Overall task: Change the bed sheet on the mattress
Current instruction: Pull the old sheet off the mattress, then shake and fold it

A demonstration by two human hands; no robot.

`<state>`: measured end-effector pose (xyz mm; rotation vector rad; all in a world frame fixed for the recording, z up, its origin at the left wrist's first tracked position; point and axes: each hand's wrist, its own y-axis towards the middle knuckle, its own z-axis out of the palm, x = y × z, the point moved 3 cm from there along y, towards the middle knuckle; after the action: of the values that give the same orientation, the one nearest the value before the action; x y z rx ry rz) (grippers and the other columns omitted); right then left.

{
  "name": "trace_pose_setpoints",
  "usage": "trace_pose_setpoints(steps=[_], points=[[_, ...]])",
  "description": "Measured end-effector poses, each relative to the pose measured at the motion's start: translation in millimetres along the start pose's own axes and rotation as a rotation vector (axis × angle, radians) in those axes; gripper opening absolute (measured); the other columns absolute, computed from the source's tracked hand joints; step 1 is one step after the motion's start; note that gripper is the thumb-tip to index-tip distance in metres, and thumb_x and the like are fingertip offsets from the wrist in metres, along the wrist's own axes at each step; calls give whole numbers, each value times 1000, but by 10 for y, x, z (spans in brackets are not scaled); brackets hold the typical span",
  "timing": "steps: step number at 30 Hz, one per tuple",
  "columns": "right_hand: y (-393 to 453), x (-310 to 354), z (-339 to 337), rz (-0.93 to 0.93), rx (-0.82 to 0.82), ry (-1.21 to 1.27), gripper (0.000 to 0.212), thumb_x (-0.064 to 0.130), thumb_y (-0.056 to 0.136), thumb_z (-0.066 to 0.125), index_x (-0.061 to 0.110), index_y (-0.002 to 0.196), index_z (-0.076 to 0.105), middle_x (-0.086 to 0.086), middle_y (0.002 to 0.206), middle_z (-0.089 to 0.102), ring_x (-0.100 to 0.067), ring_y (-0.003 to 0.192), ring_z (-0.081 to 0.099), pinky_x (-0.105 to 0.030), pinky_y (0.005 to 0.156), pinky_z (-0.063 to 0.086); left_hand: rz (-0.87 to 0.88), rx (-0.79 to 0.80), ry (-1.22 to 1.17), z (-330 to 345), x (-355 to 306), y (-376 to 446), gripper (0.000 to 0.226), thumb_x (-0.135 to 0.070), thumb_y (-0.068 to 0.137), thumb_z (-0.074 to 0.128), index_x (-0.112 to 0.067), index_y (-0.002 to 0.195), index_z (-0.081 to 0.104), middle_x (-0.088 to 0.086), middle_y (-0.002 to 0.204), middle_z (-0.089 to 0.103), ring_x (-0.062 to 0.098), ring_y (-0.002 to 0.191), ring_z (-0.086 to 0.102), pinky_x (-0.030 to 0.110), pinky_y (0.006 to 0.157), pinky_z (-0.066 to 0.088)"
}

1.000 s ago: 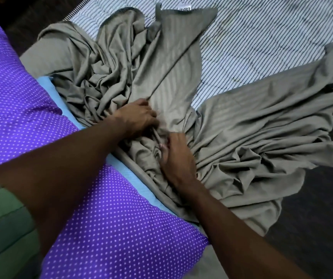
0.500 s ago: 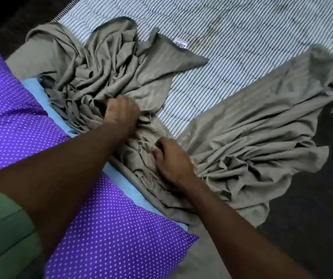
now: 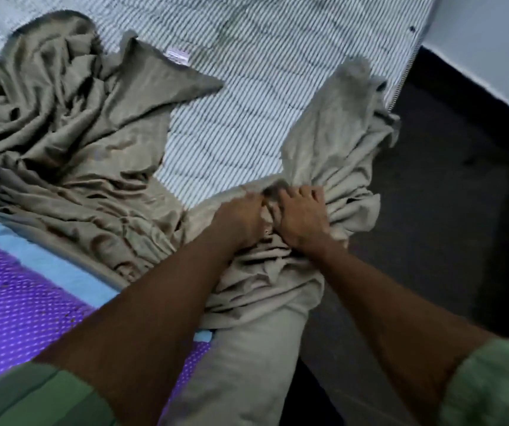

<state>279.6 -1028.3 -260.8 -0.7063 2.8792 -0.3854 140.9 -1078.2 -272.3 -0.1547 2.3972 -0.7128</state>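
Note:
A crumpled olive-grey bed sheet point(image 3: 71, 139) lies bunched over a striped bare mattress point(image 3: 265, 56). Part of the sheet hangs at the mattress's right edge. My left hand point(image 3: 240, 221) and my right hand point(image 3: 303, 218) sit side by side on that right-hand bunch, each with fingers curled into the cloth and gripping a fold. A small white label point(image 3: 177, 55) shows at one sheet corner near the top.
A purple dotted pillow point(image 3: 16, 305) with a light blue edge point(image 3: 47, 262) lies at the lower left. Dark floor point(image 3: 449, 192) runs along the mattress's right side. A pale wall point(image 3: 492, 41) stands at the upper right.
Both hands moved right from the middle bunch to the sheet part at the mattress's right edge and gripped it. The view swung right, showing more floor and wall.

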Motion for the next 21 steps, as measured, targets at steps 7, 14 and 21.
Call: trace_pose_setpoints(steps=[7,14,21], points=[[-1296,968,139,292,391,424,26,29,103,48,13,114,64,-15,109,69,-36,102,67,-40,86,50,-71,720,443,-12,113,-229,30,-25,84,80,-21,113,74,2,108,72,23,93,68,39,95,56],[-1449,776,36,242,220,329,52,39,86,62,21,135,56,-9,132,55,-32,118,55,-46,101,48,-26,648,323,247,235,-394,24,-29,79,75,-20,100,81,0,97,78,22,91,73,35,85,60],[-1752,1088,130,200,380,193,35,35,89,50,9,100,71,-12,93,72,-33,81,73,-37,65,56,-24,672,148,146,284,-445,35,-41,84,73,-12,100,81,2,95,76,21,88,71,36,88,59]])
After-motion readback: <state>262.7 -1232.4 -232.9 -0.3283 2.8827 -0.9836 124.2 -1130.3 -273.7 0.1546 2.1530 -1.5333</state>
